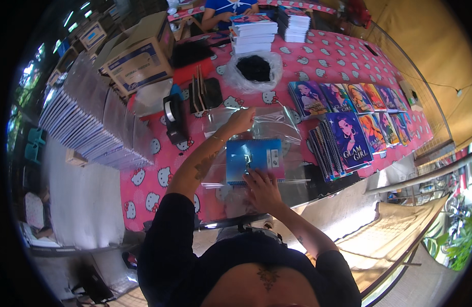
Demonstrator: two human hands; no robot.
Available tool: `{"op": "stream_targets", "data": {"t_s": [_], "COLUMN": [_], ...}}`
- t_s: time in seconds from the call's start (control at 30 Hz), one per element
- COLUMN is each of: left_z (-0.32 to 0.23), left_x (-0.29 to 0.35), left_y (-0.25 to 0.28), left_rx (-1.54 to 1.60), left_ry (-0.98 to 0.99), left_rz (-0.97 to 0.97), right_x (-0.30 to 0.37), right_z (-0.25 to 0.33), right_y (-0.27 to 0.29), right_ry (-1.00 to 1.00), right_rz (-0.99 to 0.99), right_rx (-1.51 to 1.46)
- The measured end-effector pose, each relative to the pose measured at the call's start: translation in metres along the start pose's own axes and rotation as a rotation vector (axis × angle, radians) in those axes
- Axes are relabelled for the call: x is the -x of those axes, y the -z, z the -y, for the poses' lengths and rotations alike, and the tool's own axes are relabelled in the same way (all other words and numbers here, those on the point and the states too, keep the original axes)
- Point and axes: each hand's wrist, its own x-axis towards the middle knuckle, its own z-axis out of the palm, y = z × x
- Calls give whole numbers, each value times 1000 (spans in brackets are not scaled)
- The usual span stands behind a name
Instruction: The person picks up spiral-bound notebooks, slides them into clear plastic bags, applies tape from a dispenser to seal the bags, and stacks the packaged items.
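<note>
A blue spiral notebook [241, 153], shading to pink at its right, lies in front of me with a white label on its cover. Coil binding shows along its far and near edges. Clear plastic film [282, 123] spreads around and beyond it. My left hand [241, 121] reaches over the far side, its fingers closed on the film. Resting on the notebook's near edge, my right hand [262, 191] has its fingers stretched out, holding nothing.
Glossy illustrated notebooks [350, 140] stand in stacks at right. A black tape dispenser [174, 120], a cardboard box [139, 59] and a tall stack of plastic-covered notebooks [87, 120] are at left. Beyond are a plastic bag [231, 74], white-edged book stacks [254, 38] and another person [226, 10].
</note>
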Motion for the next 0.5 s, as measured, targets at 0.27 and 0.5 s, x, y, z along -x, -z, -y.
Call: {"op": "stream_targets", "data": {"t_s": [0.27, 0.5], "left_z": [-67, -119], "left_x": [74, 150], "left_y": [-4, -65], "left_rx": [-236, -190], "left_ry": [-217, 15], "left_rz": [-204, -315], "right_x": [-2, 14], "right_z": [-4, -11], "right_y": [-4, -24], "right_ry": [14, 39], "right_rz": [-41, 29], "right_rx": [-42, 121]}}
